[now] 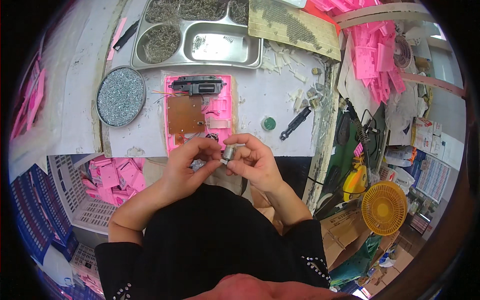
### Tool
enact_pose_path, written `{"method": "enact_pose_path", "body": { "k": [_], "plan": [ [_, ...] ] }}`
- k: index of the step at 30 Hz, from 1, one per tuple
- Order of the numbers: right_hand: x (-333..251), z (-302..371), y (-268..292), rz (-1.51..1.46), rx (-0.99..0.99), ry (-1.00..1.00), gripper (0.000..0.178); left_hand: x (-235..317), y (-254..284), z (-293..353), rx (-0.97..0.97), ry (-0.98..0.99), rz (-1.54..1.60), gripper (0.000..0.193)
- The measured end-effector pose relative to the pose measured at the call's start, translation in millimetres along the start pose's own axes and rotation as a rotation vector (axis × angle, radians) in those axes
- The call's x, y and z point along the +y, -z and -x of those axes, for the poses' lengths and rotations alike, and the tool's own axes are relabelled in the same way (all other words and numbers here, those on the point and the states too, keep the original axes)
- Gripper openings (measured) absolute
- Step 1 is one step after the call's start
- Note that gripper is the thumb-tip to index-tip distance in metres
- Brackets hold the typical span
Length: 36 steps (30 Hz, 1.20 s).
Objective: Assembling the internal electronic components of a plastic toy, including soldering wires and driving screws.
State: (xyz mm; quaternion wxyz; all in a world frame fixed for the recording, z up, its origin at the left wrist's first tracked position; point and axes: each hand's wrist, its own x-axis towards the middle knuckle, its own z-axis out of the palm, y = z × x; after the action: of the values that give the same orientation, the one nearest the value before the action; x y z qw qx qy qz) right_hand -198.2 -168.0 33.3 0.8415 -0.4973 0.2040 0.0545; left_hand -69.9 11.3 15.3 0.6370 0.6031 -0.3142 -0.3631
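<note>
Between the fingertips of both hands, just at the table's near edge, is a small silver motor [229, 151]. My right hand [260, 167] grips its metal body between thumb and fingers. A small white plastic piece [224, 161] sits at the motor's lower end, and my left hand [182, 167] pinches there with thumb and forefinger. Right beyond the hands lies an open pink plastic casing [168, 107]. Inside it are a brown circuit board [185, 115], a black mechanism [199, 86] along the far side and thin loose wires. My fingers hide part of the casing's near end.
A round dish of silver screws [121, 96] stands at left. Behind the casing is a compartmented metal tray [197, 64] with small metal parts. A green round piece [268, 123], a black bar [296, 123] and white plastic bits [299, 75] lie at right. A crate [95, 212] holds pink parts.
</note>
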Motion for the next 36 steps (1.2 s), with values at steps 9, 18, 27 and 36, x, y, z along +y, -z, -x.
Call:
{"method": "enact_pose_path", "body": {
  "k": [9, 18, 27, 36],
  "plan": [
    [-5, -3, -2, 0.861, 0.069, 0.588, 0.042, 2, 6, -8, 0.019, -0.360, -0.360, 0.034],
    [-8, -17, -3, 1.004, 0.070, 0.998, 0.047, 2, 9, -9, 0.051, -0.332, -0.254, 0.025],
    [-6, -23, 0, 1.034, 0.043, 1.097, 0.048, -1, 11, -7, 0.131, -0.433, -0.390, 0.024],
    [-6, -31, 9, 1.073, 0.107, 1.105, 0.042, -6, 28, -11, 0.233, -0.407, -0.546, 0.037]
  ]
}}
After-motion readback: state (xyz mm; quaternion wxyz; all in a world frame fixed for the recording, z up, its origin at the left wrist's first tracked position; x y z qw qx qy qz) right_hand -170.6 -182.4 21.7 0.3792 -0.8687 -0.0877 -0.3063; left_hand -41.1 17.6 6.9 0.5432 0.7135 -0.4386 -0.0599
